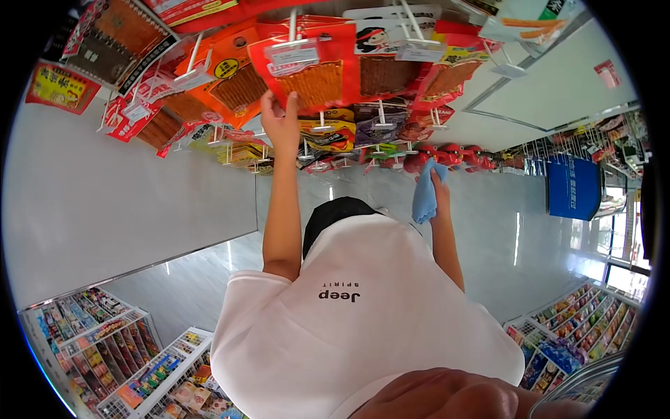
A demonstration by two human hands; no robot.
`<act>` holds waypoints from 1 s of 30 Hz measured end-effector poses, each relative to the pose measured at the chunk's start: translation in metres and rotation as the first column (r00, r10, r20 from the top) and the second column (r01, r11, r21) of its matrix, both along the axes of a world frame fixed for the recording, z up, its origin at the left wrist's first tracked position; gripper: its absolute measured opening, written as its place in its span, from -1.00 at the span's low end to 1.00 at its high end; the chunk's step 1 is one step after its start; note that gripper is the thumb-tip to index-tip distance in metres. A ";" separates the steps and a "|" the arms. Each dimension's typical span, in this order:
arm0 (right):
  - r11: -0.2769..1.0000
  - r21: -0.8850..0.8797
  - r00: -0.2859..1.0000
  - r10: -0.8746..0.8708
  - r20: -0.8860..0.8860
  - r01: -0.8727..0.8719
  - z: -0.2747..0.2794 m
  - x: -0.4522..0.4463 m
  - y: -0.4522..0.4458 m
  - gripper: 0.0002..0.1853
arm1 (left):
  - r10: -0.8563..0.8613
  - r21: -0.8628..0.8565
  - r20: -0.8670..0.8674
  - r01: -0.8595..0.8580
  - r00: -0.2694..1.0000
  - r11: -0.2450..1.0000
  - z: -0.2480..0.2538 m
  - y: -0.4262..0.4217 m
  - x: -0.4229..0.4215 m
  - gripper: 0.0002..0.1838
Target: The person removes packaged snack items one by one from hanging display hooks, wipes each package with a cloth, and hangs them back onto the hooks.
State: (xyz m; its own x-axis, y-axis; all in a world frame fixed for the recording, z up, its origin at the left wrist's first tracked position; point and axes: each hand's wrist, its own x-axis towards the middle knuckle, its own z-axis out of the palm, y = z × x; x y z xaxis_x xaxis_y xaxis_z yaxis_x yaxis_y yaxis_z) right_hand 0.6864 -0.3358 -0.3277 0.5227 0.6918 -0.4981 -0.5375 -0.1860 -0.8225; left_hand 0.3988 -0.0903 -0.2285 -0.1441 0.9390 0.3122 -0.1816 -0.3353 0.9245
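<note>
My left hand (280, 126) is raised to the hanging snack packs and grips the lower left corner of a red bag (310, 73) with a clear window showing orange-brown strips. The thumb lies over the front of the bag; the other fingers are partly hidden. That bag hangs beneath a white price tag holder (292, 53), beside an orange bag (234, 77). My right hand (440, 194) is lower and to the right, closed around a light blue cloth (425, 195) that hangs down from the fingers, below some red round packages (447, 157).
More packs hang on white hooks across the top, including a yellow and red pack (61, 87). A blue box (572, 187) stands at the right. White wire racks of goods (139, 349) are at the lower left, with others (579, 328) at the lower right.
</note>
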 end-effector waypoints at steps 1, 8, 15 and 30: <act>1.000 -0.005 1.000 0.016 -0.007 -0.016 -0.001 0.005 -0.002 -0.45 | 0.119 0.072 -0.054 -0.115 0.991 0.991 -0.003 0.004 0.004 -0.61; 1.000 -0.002 1.000 0.002 -0.003 -0.002 -0.016 0.035 -0.018 -0.47 | -0.229 -0.056 -0.032 0.227 0.973 0.972 -0.022 -0.018 0.047 -0.53; 1.000 0.000 1.000 -0.015 -0.007 0.015 -0.015 0.051 -0.015 -0.47 | 0.055 0.118 -0.339 -0.016 0.939 0.993 -0.009 -0.031 0.105 -0.37; 1.000 0.014 0.996 -0.008 -0.086 0.010 -0.026 0.062 -0.037 -0.48 | -0.050 -0.091 -0.224 0.031 0.973 0.995 -0.021 -0.019 0.135 -0.53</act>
